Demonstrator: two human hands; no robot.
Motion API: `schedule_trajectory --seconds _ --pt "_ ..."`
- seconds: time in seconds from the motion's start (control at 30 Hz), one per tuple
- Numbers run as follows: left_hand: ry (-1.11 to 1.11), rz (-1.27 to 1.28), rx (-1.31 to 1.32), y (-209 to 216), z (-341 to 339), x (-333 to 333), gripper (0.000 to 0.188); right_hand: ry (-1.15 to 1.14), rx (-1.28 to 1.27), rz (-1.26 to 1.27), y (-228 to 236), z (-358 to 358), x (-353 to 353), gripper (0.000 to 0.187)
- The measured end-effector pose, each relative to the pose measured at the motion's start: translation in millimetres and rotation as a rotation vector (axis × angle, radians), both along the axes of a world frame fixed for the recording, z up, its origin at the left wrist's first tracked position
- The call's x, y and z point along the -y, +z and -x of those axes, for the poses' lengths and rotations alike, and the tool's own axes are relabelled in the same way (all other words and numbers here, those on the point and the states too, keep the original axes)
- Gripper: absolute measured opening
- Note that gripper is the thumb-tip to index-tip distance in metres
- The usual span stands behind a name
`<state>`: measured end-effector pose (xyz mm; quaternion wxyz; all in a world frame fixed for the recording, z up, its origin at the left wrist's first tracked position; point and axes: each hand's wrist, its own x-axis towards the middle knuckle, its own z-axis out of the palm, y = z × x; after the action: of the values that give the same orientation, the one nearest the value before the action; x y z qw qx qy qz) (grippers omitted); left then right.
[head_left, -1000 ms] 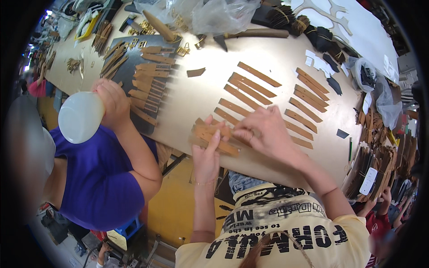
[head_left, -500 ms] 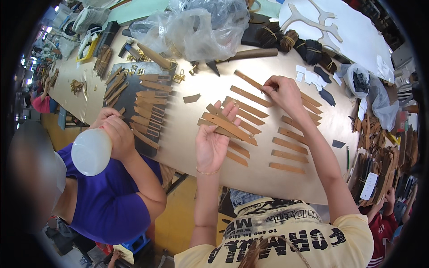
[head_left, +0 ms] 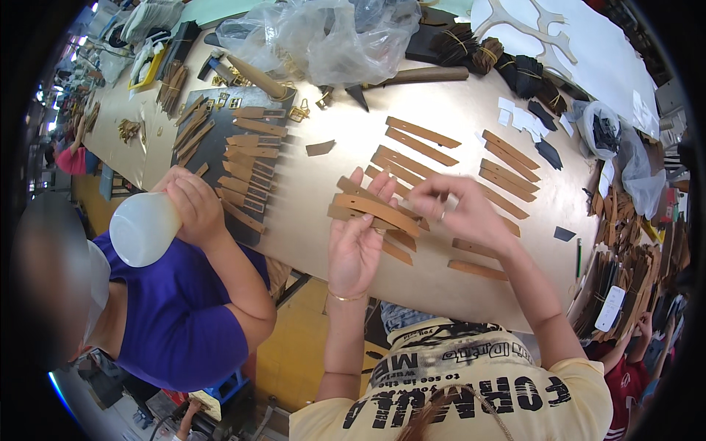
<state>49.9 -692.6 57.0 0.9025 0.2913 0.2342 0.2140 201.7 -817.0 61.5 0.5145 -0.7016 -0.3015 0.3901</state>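
Observation:
My left hand holds a small fanned stack of tan leather straps, its thumb across them. The top strap bows upward. Close to the straps' right ends is my right hand, its fingers curled and blurred. Whether it touches or grips a strap, I cannot tell. More leather straps lie slanted in a column beyond my hands, some side by side. Another column of straps lies to the right, partly hidden by my right forearm.
At left, a co-worker's hand holds a white plastic bottle beside a dark board with strap pieces. Beyond are a hammer, plastic bags and brass buckles. Leather bundles are piled at right.
My right hand has left a strap at the far end of the column and come back toward my left hand. The top strap in my left hand, flat before, is now bowed.

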Motion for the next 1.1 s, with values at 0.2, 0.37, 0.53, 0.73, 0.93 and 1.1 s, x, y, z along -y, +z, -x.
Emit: schedule_trajectory --seconds 0.2,0.37,0.53,0.73,0.93,1.1 --pt "0.107 -0.093 -0.098 -10 26 9 0.055 0.026 0.219 -0.068 -4 50 -3 0.020" --pt "0.268 -0.081 -0.222 -36 78 11 0.048 0.103 0.491 -0.108 -18 88 -3 0.016" --pt "0.517 -0.107 -0.283 -53 138 -8 0.045 0.169 0.504 0.055 -40 120 6 0.014" --pt "0.639 -0.091 -0.277 -52 156 -19 0.044 0.099 0.929 0.130 -64 131 5 0.016" --pt "0.413 -0.067 -0.229 -31 124 -3 0.049 0.010 0.856 0.044 -36 119 9 0.024" --pt "0.279 0.022 -0.072 -19 77 19 0.051 0.076 0.594 -0.208 -13 104 4 0.029"
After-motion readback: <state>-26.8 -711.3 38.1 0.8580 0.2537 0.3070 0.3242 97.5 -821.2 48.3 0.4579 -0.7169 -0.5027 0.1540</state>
